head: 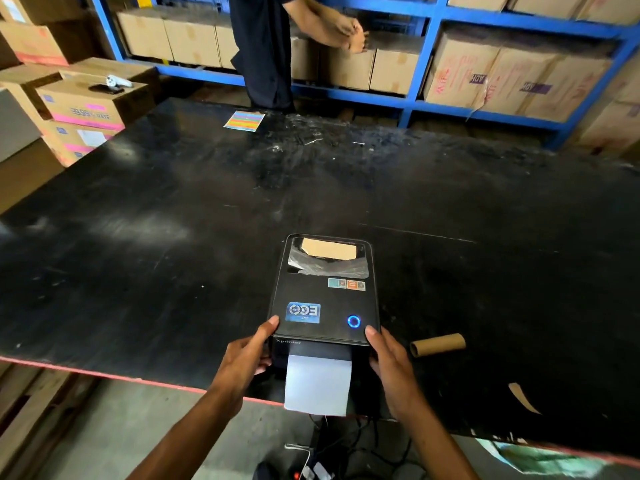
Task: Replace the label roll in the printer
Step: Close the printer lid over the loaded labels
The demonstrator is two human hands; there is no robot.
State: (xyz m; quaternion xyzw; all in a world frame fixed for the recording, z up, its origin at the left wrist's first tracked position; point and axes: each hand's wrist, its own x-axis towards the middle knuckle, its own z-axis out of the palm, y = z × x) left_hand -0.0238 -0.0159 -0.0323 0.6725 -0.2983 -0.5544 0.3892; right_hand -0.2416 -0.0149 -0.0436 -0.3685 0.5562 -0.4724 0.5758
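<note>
Both hands clasp the front corners of the printer (323,292). The left hand (247,358) has its thumb laid flat on the lid's near-left corner and its fingers curled around the side; the right hand (389,362) mirrors it on the near-right corner, thumb on top beside the glowing blue button (353,321). Neither hand pinches anything; they press against the casing.

Between the two palms a strip of label paper (318,384) hangs out of the front slot and over the table edge (138,377). That strip looks the likeliest trouble: if the lid is clamped with the paper skewed, it may feed crooked or jam, and a wrist brushing it could tear or crease it. The printer also sits close to the edge, so a hard push downward might tip it toward the cables (349,441) below.

Just right of the right hand lies an empty cardboard core (438,344), loose and apt to roll. Beyond the fingers, through the lid window, a brown roll (330,249) shows. Far across the table are a coloured sticker sheet (244,119) and another person (266,50) at the shelves; nothing blocks the hands.
</note>
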